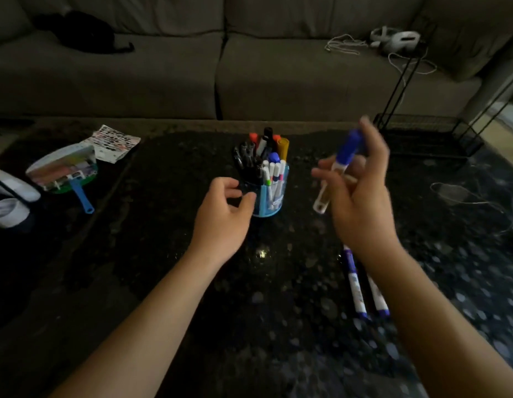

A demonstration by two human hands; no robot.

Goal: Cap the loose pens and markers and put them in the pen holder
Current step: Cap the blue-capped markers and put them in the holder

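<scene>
Right hand (361,196) grips blue-capped marker (347,150); left hand (223,208) loosely curled beside pen holder (274,206); two markers (357,291) on table (177,168).

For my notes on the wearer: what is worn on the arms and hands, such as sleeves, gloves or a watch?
Nothing worn shows. Both forearms are bare to the frame edge, without sleeves, watch or band. The left hand and right hand are ungloved; the right is blurred, so a ring cannot be ruled out.

We see a black speckled worktop (278,311), a light blue pen holder (274,208), a white marker (346,152) with a blue cap, two white-and-blue markers (355,285) and a grey sofa (163,76).
</scene>
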